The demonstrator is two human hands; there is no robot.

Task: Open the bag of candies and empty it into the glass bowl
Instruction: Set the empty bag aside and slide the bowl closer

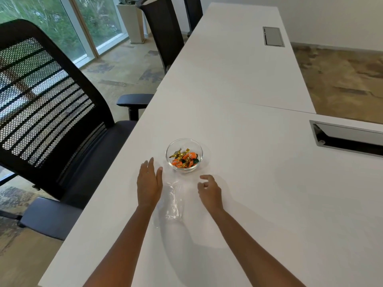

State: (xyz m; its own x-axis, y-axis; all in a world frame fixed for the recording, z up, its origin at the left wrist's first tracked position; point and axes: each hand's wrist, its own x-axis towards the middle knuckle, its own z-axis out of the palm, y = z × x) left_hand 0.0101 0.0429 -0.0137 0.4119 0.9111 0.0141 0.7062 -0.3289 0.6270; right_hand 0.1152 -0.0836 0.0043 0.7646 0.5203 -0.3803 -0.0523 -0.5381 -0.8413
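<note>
Empty clear bag [173, 200] lies flat between both hands: left fingers [149, 165] spread, right fingers [204, 179] curled (holding nothing).

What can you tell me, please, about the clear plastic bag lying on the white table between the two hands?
The clear plastic bag is thin, crinkled and see-through, showing mostly as glossy creases against the white table. It lies flat and looks empty, stretching from near the small glass bowl of orange and gold wrapped candies back toward the person. It sits between the left hand, open and flat along its left edge, and the loosely curled right hand. Whether either hand touches it cannot be told.
</note>
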